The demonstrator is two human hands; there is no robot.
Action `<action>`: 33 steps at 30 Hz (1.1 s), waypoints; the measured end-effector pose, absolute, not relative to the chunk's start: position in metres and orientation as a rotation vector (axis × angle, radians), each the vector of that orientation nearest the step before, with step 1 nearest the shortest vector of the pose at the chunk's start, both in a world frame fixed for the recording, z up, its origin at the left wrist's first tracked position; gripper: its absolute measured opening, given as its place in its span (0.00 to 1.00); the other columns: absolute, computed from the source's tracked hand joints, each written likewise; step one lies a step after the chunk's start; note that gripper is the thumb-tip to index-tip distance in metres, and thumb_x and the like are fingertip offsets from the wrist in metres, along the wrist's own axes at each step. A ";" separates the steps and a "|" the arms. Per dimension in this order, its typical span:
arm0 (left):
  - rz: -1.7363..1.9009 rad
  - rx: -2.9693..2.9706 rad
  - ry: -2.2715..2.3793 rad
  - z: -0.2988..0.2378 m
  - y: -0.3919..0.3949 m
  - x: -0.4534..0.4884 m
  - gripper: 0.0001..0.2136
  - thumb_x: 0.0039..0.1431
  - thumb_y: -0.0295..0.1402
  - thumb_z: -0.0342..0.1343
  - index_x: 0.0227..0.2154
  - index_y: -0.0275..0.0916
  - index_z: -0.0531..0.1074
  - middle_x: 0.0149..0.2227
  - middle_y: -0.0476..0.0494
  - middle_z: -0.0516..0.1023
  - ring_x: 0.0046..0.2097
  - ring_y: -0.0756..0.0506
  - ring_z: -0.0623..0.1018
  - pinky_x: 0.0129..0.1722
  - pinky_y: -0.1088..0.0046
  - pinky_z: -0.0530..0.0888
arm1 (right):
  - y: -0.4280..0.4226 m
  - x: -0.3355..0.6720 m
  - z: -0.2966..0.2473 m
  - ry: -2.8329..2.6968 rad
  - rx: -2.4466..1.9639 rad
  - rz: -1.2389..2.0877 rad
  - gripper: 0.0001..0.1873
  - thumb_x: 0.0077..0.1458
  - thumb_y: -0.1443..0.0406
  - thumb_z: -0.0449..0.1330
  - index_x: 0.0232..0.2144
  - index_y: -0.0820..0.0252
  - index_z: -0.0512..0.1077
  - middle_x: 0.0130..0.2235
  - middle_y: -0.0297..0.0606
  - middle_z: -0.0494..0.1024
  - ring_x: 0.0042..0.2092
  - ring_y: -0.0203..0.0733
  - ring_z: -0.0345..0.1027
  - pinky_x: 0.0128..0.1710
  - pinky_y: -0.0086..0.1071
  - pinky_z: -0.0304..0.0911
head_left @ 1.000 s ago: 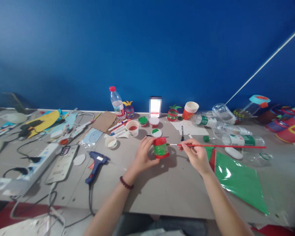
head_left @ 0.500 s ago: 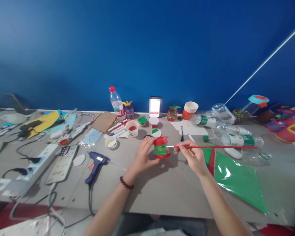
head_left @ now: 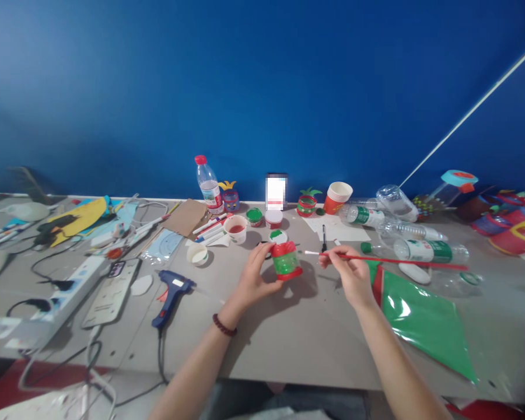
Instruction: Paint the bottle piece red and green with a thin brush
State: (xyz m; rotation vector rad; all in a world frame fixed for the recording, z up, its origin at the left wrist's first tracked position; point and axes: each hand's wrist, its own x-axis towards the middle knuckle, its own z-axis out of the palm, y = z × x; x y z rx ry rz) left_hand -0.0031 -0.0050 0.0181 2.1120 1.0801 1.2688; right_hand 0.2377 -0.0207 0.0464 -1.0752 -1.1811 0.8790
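a dark maroon bracelet (head_left: pixel 224 326) of small beads circles the left wrist (head_left: pixel 233 311).

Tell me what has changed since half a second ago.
The right hand has shifted slightly to the right, drawing the paintbrush with it, so its tip now looks clear of the painted cup. The cup seems to lean a little more to the left. Nothing was taken up or let go; the left hand still holds the cup, and the glue gun lies where it was.
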 end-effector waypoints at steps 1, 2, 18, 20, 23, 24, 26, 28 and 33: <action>1.282 2.086 1.064 0.019 -0.005 -0.003 0.35 0.50 0.31 0.66 0.61 0.43 0.59 0.59 0.36 0.67 0.61 0.35 0.68 0.58 0.54 0.71 | -0.021 0.238 0.046 -1.163 -1.043 0.871 0.12 0.60 0.54 0.61 0.35 0.56 0.74 0.30 0.36 0.81 0.32 0.41 0.77 0.36 0.37 0.74; 1.293 2.062 1.043 0.020 -0.006 -0.002 0.35 0.50 0.32 0.66 0.61 0.43 0.59 0.59 0.36 0.67 0.60 0.36 0.69 0.57 0.55 0.72 | -0.021 0.238 0.046 -1.163 -1.025 0.863 0.12 0.61 0.54 0.59 0.37 0.55 0.74 0.31 0.37 0.82 0.33 0.42 0.77 0.38 0.38 0.74; 1.096 1.838 0.853 0.031 -0.013 -0.004 0.42 0.47 0.40 0.71 0.64 0.47 0.56 0.66 0.37 0.60 0.65 0.34 0.64 0.65 0.50 0.63 | -0.026 0.236 0.045 -1.759 -0.991 0.929 0.35 0.48 0.57 0.72 0.55 0.50 0.62 0.64 0.47 0.65 0.65 0.52 0.60 0.64 0.49 0.56; 1.099 1.842 0.850 0.032 -0.014 -0.004 0.46 0.44 0.43 0.72 0.65 0.48 0.55 0.67 0.36 0.59 0.66 0.33 0.63 0.65 0.49 0.62 | -0.026 0.235 0.043 -1.763 -0.993 0.928 0.36 0.47 0.57 0.72 0.55 0.50 0.62 0.64 0.47 0.66 0.64 0.53 0.60 0.64 0.49 0.56; 1.125 1.861 0.855 0.034 -0.014 -0.004 0.45 0.45 0.45 0.71 0.65 0.48 0.55 0.66 0.36 0.60 0.65 0.32 0.64 0.64 0.48 0.64 | -0.026 0.233 0.040 -1.758 -0.983 0.940 0.36 0.47 0.58 0.73 0.55 0.50 0.63 0.63 0.48 0.66 0.64 0.53 0.60 0.64 0.50 0.57; 1.136 1.875 0.858 0.034 -0.014 -0.004 0.44 0.46 0.45 0.71 0.64 0.48 0.56 0.65 0.36 0.61 0.64 0.33 0.65 0.63 0.49 0.65 | -0.026 0.233 0.040 -1.753 -0.980 0.941 0.36 0.46 0.58 0.73 0.55 0.50 0.63 0.63 0.48 0.67 0.64 0.53 0.61 0.64 0.50 0.57; 1.152 1.899 0.872 0.033 -0.014 -0.004 0.40 0.47 0.45 0.70 0.63 0.48 0.59 0.62 0.36 0.64 0.62 0.33 0.67 0.62 0.49 0.66 | -0.026 0.232 0.041 -1.744 -0.979 0.947 0.38 0.45 0.57 0.74 0.55 0.50 0.63 0.64 0.47 0.67 0.64 0.53 0.60 0.64 0.50 0.56; 1.162 1.912 0.906 0.032 -0.013 -0.003 0.39 0.47 0.45 0.70 0.62 0.47 0.60 0.61 0.36 0.66 0.61 0.34 0.68 0.60 0.49 0.68 | -0.026 0.231 0.044 -1.716 -0.980 0.953 0.38 0.46 0.56 0.73 0.57 0.51 0.64 0.64 0.47 0.66 0.65 0.53 0.60 0.64 0.50 0.56; 1.184 1.955 0.979 0.026 -0.009 -0.003 0.41 0.46 0.44 0.71 0.62 0.47 0.59 0.59 0.36 0.65 0.60 0.35 0.68 0.59 0.53 0.69 | -0.027 0.232 0.048 -1.451 -1.007 0.965 0.17 0.61 0.55 0.61 0.51 0.50 0.72 0.56 0.43 0.77 0.57 0.48 0.70 0.60 0.46 0.64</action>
